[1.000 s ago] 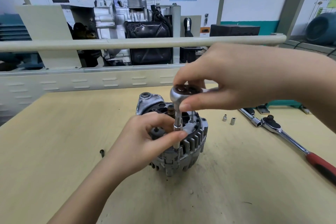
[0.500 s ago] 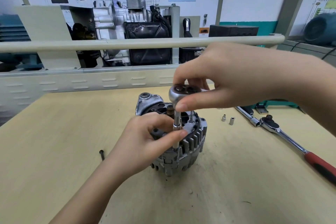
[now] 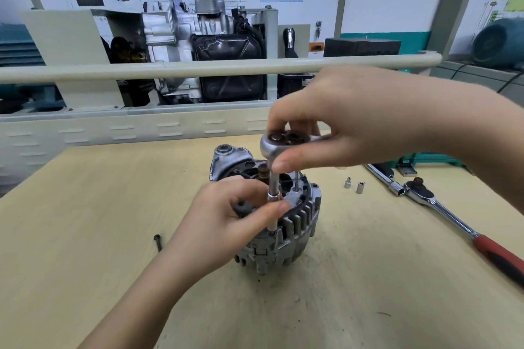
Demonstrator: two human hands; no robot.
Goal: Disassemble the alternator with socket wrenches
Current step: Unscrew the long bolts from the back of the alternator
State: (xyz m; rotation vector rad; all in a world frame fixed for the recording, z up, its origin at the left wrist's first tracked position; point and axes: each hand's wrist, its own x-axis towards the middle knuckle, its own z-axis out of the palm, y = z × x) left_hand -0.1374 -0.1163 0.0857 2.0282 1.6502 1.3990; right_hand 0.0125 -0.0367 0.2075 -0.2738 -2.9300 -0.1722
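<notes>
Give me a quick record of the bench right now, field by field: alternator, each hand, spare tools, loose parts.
alternator: upright on the table, alternator
right hand: right hand grips the ratchet head
left hand: left hand pinches the extension bar
spare tools: red-handled ratchet at right
loose parts: two sockets; a bolt at left
</notes>
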